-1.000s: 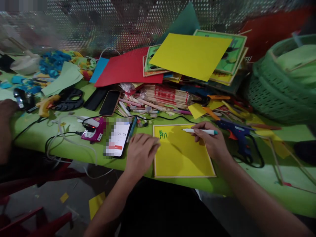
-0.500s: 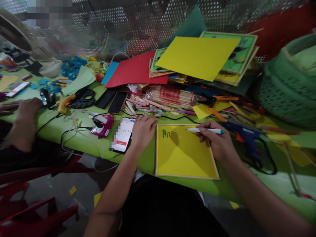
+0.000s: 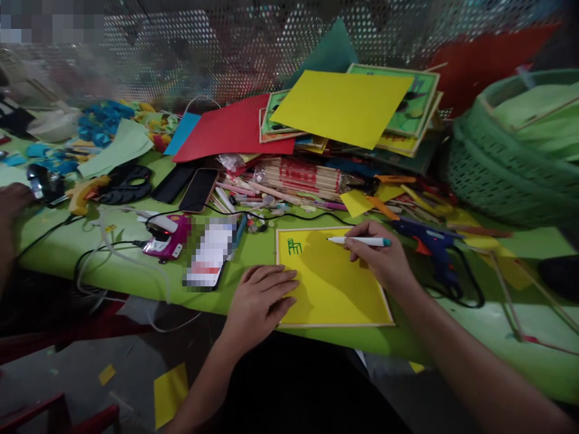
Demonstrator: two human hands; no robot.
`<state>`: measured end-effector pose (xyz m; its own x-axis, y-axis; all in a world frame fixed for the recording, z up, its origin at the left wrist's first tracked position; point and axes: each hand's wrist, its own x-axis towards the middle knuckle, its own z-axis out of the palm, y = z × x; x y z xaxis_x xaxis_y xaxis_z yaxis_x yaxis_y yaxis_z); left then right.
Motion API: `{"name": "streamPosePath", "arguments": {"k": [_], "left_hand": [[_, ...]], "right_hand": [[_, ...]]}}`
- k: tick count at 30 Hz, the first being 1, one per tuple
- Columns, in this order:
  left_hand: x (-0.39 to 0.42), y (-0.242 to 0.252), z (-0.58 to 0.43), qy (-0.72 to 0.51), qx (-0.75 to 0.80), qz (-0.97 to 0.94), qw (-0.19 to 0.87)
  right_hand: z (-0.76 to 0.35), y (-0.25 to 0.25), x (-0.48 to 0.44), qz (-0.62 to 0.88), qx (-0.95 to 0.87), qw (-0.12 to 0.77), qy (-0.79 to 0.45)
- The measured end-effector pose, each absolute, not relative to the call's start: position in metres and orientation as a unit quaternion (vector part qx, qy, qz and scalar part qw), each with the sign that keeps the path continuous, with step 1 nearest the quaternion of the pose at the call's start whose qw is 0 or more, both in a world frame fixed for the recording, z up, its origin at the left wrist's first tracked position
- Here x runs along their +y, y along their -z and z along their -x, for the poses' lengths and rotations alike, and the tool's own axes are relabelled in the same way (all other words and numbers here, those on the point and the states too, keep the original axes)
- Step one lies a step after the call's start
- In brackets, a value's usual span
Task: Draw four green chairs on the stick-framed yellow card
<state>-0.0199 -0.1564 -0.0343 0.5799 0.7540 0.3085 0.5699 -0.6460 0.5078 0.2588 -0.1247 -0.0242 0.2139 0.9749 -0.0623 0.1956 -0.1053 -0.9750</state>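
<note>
A yellow square board (image 3: 344,295) with a thin wooden rim lies on the green table in front of me. A small green chair drawing (image 3: 294,246) is in its upper left corner. My right hand (image 3: 382,256) grips a white marker with a green cap (image 3: 359,241), tip pointing left above the board. My left hand (image 3: 260,298) lies flat, fingers apart, on the board's lower left corner. A phone (image 3: 209,259) lies just left of the board.
A blue glue gun (image 3: 432,244) lies right of the board, a pink device (image 3: 167,238) with cables to the left. Behind are wooden sticks (image 3: 307,176), red and yellow paper sheets (image 3: 344,105), dark phones (image 3: 199,188) and a green basket (image 3: 515,157). Another person's hand (image 3: 11,202) rests at far left.
My left hand came back from the phone to the board's lower left corner. My right hand with the marker hardly moved. The view shifted slightly.
</note>
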Motion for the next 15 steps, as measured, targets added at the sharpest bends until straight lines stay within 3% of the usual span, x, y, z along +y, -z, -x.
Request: {"name": "streamPosePath", "arguments": {"k": [15], "left_hand": [[-0.1525, 0.0362, 0.0203, -0.268, 0.375, -0.867, 0.189]], "right_hand": [[-0.2552, 0.0284, -0.1245, 0.630, -0.474, 0.463, -0.406]]}}
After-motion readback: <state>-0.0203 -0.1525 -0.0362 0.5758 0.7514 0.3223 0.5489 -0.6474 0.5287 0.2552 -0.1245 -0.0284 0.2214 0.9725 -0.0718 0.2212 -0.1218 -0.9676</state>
